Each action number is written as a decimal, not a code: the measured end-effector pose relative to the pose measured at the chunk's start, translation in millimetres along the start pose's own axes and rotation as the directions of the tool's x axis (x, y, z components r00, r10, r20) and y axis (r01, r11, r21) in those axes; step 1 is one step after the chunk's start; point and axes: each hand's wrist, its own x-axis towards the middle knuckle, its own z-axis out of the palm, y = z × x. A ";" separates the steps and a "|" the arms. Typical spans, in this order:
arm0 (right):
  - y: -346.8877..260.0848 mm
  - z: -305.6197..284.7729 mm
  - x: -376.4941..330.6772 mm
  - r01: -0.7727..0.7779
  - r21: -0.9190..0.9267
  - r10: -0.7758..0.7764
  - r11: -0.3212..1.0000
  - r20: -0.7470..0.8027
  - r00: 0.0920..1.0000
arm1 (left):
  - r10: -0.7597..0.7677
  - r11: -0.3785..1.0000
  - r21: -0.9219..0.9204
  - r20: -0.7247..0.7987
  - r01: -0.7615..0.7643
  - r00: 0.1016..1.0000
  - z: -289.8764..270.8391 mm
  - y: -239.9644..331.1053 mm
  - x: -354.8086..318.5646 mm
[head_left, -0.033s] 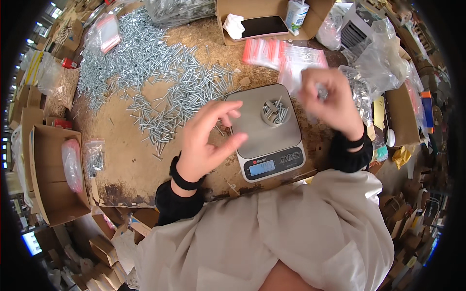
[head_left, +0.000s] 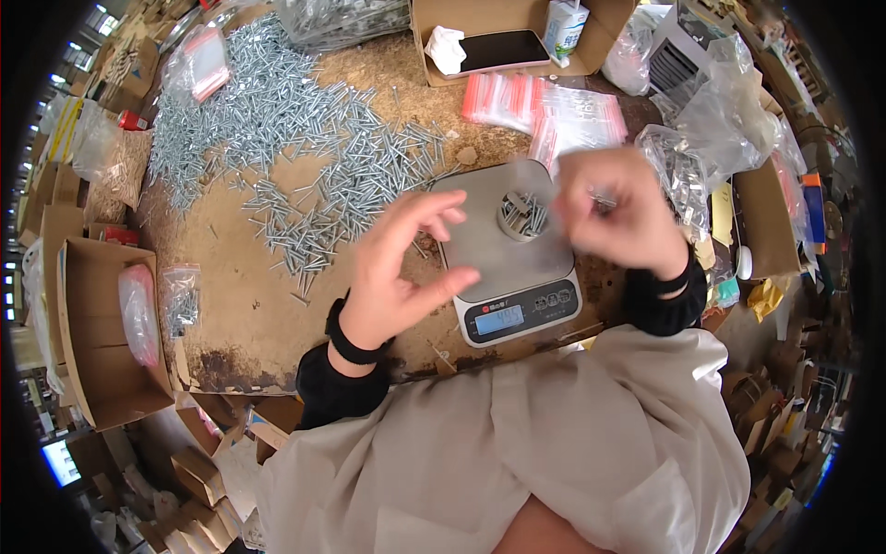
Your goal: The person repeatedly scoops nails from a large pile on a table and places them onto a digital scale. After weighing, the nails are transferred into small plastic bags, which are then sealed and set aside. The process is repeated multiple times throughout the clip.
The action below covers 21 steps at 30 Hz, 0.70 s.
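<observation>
On the kitchen-type digital scale [head_left: 480, 263], a small round cup [head_left: 506, 224] holds several screws and flat metal pieces. My left hand [head_left: 399, 263] hovers by the scale's left edge, thumb and fingers apart, holding nothing. To the right of the cup, my right hand [head_left: 616, 210] is curled closed and smeared by motion. Small shiny metal pieces [head_left: 603, 199] show within its grip; their exact kind is unclear. A big heap of silver screws [head_left: 268, 102] spreads over the table, its near end left of the scale.
Red-edged zip bags [head_left: 517, 102] lie beyond the scale. Behind them a cardboard box [head_left: 591, 60] holds a phone [head_left: 503, 53] and a small carton [head_left: 563, 32]. Clear bags of metal parts [head_left: 678, 171] sit at right. An open box [head_left: 101, 314] and a filled zip bag [head_left: 180, 300] are at left.
My right hand has moved slightly left and nearer me, closer to the cup. My left hand has shifted a little to the right.
</observation>
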 end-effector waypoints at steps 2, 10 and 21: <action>-4.8 20.5 1.5 0.218 0.055 -0.222 0.974 0.082 0.972 | 0.024 0.999 -0.023 0.097 -0.022 0.995 -0.5 -0.4 0.4; 4.6 30.9 0.1 0.256 -0.123 -0.257 0.959 0.010 0.966 | -0.055 0.997 0.059 0.165 0.046 0.985 -3.8 3.4 -8.3; -3.2 46.8 -5.6 0.391 -0.461 -0.443 0.797 -0.005 0.897 | 0.122 0.978 0.153 0.137 -0.143 0.983 1.9 0.2 -10.6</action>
